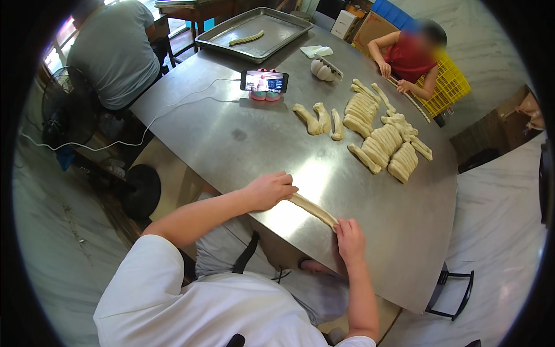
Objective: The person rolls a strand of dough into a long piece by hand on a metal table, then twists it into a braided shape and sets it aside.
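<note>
A strip of pale dough (314,209) stretches between my two hands at the near edge of the metal table. Its left end is in the closed fingers of my left hand (272,189). My right hand (350,234) pinches the other end, lower and to the right. The middle of the strip hangs just above or rests on the shiny surface; I cannot tell which. Beyond my hands, several dough strips (381,144) lie stacked in rows, and a few loose pieces (337,125) lie to their left.
A phone (264,81) stands propped on the metal table (231,156), its white cable running left. Behind it are a tray (254,55) holding one twisted dough piece (247,38) and a pale rounded object (324,70). Across, another person (410,55) handles a dough rope; someone else (118,55) sits far left.
</note>
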### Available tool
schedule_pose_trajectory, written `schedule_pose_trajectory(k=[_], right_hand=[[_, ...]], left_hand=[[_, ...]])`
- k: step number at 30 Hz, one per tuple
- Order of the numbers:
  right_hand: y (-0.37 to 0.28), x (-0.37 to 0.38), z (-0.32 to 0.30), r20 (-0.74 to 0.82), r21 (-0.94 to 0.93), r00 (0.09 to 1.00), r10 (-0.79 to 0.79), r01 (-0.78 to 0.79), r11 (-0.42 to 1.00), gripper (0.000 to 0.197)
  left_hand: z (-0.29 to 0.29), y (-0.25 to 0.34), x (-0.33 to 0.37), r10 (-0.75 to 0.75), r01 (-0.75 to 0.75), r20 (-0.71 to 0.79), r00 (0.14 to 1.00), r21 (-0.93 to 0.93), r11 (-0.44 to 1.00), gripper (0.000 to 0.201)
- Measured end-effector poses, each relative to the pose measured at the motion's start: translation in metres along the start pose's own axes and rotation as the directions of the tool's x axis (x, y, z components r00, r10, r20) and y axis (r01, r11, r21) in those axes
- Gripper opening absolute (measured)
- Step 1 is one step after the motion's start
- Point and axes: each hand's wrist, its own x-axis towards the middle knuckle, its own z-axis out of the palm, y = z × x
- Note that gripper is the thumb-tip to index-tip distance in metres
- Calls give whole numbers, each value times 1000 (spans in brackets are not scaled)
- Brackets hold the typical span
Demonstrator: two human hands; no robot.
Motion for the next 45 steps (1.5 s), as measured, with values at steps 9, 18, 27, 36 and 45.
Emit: schedule_pose_trajectory(k=[9,18,27,36,45], right_hand=[[-1,-9,-7,-18,-77,997,-81,79,994,21],[38,-35,-28,1,-197,999,-35,35,980,31],[26,-21,-39,39,-244,999,27,-17,970,30],[-86,21,37,62,-1,998,22,-22,1000,57],[-29,51,21,158,-88,969,188,-176,980,60]], left_hand=[[-22,-1,-6,122,-127,52,991,88,988,38],[-27,-7,-13,209,-210,26,978,104,972,38],[-25,-1,5,29,-29,2,1000,129,991,34],[42,66,31,-144,129,102,984,139,982,56],[33,17,33,-230,220,10,973,247,944,61]])
